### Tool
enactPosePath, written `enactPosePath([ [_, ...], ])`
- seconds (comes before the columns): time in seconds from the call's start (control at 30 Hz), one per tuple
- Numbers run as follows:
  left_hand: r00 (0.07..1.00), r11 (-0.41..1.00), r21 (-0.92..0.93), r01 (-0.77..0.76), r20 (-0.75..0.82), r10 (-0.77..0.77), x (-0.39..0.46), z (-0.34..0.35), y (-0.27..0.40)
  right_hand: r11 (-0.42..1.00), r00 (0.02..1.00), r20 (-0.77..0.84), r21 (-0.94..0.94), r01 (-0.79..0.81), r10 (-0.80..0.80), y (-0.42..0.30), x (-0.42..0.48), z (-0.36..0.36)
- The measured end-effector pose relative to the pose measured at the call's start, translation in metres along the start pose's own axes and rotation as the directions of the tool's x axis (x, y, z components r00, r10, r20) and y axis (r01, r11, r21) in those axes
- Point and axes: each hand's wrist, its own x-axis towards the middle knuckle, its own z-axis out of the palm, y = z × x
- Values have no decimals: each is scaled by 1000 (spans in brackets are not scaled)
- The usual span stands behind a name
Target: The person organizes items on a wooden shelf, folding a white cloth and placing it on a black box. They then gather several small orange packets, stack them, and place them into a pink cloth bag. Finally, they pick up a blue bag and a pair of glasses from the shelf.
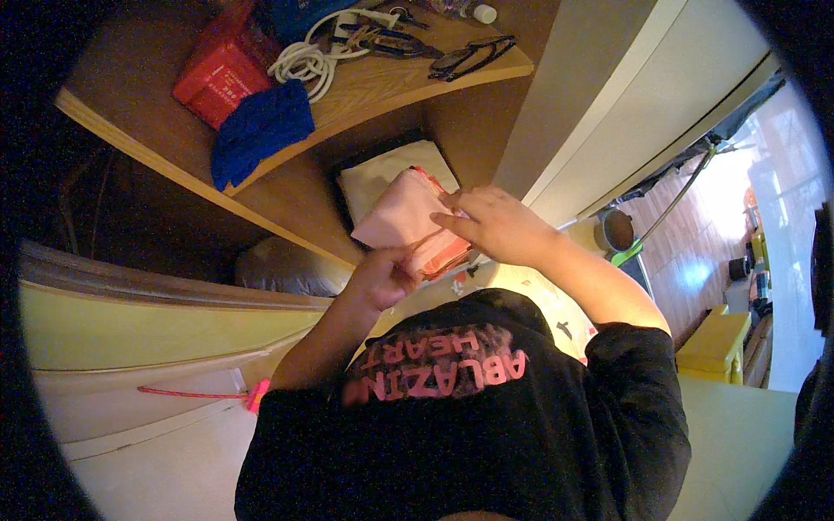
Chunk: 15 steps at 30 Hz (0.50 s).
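Both my hands are on a stack of folded pink and orange cloth, in front of the lower compartment of a wooden cabinet. My left hand grips the near left edge of the stack. On its right side, my right hand lies with the fingers over the folded layers; whether it grips them is not clear. Behind the stack, a pale folded cloth lies inside the compartment. Over the edge of the shelf above hangs a blue cloth.
The wooden shelf bears a red box, a coiled white cable and eyeglasses. A plastic-wrapped bundle sits low at the left. At the right are a pot and a yellow stool.
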Motion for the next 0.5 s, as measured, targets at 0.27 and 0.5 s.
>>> enactPosePath([
  [0.27,949,997,45,-63,-308,74,-4,31,-1,990,990,55,-46,131,-128,6,2,-4],
  [0.5,968,964,205,-170,-150,202,-21,60,-7,988,990,-15,-52,142,-143,10,5,-17],
])
